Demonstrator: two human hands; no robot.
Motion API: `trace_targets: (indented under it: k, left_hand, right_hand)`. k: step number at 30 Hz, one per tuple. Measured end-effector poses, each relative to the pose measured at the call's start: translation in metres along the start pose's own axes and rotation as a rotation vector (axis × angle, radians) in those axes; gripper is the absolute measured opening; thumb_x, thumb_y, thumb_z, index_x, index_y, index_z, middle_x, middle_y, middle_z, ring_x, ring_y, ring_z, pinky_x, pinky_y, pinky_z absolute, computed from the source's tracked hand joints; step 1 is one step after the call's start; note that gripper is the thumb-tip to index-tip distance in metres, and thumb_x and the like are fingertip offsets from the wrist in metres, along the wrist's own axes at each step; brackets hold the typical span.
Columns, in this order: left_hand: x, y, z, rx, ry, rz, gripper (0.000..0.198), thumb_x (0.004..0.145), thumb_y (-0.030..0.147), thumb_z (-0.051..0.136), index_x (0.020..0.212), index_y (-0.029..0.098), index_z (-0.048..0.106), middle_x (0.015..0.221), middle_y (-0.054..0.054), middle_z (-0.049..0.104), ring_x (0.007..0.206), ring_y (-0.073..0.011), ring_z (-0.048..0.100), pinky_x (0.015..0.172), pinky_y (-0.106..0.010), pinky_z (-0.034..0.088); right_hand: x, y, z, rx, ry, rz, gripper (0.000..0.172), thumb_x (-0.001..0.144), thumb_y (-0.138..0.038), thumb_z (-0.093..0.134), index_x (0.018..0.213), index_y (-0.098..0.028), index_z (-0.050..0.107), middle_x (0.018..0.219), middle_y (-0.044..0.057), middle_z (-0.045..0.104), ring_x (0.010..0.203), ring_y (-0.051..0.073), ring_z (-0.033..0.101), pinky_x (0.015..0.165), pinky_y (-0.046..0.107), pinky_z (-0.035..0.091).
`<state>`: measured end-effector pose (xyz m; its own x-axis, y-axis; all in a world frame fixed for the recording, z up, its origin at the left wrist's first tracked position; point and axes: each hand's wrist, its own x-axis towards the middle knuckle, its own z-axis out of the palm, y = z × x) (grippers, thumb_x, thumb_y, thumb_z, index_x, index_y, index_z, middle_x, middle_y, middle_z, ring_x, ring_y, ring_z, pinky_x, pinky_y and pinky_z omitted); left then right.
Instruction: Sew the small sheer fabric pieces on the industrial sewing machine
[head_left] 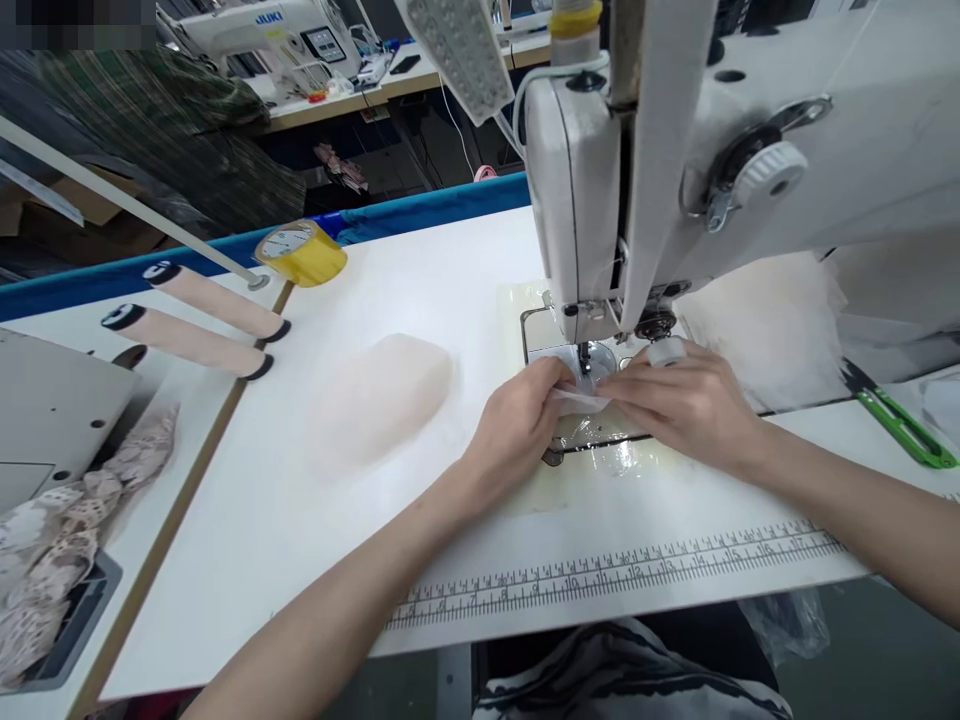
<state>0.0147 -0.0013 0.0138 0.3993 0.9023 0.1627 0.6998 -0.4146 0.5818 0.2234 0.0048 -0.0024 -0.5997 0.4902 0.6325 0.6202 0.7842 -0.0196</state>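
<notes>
A small piece of sheer white fabric lies at the needle of a sewing machine. My left hand pinches its left side, just in front of the presser foot. From the right, my right hand grips the same fabric, fingers pressed together close to the foot. Part of the fabric is hidden under my fingers. On the table left of my hands rests a pale, cup-shaped sheer piece.
Two thread cones and a yellow tape roll are at the left. Lace fills a grey tray. Green-handled snips and a stack of pale sheer fabric lie right. A person's sleeve shows beyond the table.
</notes>
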Motion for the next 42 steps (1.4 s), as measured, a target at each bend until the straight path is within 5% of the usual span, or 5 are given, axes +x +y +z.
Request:
trace_targets:
  k: [4,13,21,29,42]
  left_hand:
    - [0.008,-0.002,-0.001,0.050,-0.096,0.036,0.021,0.091,0.029,0.046,0.103,0.021,0.062,0.084,0.000,0.062,0.069,-0.0141,0.056,0.061,-0.027,0.041]
    - [0.018,-0.012,-0.008,-0.098,-0.147,0.035,0.047,0.094,0.041,0.043,0.057,0.017,0.058,0.061,0.001,0.042,0.052,-0.0095,0.042,0.049,-0.024,0.034]
    - [-0.003,-0.014,-0.005,0.392,-0.042,0.420,0.032,0.095,0.037,0.043,0.093,0.024,0.072,0.073,-0.002,0.057,0.056,-0.0117,0.048,0.048,-0.026,0.031]
    - [-0.022,-0.004,0.000,0.652,0.048,0.579,0.032,0.090,0.021,0.053,0.121,0.022,0.061,0.125,-0.008,0.062,0.125,-0.0255,0.049,0.098,-0.042,0.037]
    - [-0.007,-0.013,0.000,0.618,0.053,0.516,0.030,0.091,0.023,0.051,0.119,0.024,0.061,0.122,-0.006,0.065,0.126,-0.0251,0.050,0.110,-0.054,0.030]
  right_hand:
    - [0.002,0.003,0.003,-0.042,0.065,0.140,0.025,0.093,-0.025,0.052,0.084,-0.020,0.074,0.052,-0.002,0.060,0.056,0.012,0.052,0.055,0.026,0.037]
    - [0.001,0.002,0.008,-0.008,0.024,0.246,0.027,0.093,-0.030,0.052,0.080,-0.021,0.074,0.057,-0.001,0.063,0.054,0.011,0.052,0.050,0.025,0.033]
    - [-0.002,-0.008,-0.006,-0.006,-0.114,0.043,0.018,0.090,-0.021,0.056,0.084,-0.021,0.072,0.094,0.000,0.074,0.074,0.015,0.061,0.064,0.029,0.038]
    - [0.001,-0.014,-0.006,-0.094,-0.137,-0.014,0.023,0.084,-0.006,0.054,0.081,-0.021,0.072,0.086,-0.001,0.075,0.080,0.016,0.063,0.071,0.032,0.036]
    - [0.000,-0.003,0.006,-0.141,-0.084,-0.002,0.021,0.084,-0.005,0.054,0.084,-0.019,0.070,0.084,-0.002,0.075,0.067,0.014,0.062,0.077,0.032,0.038]
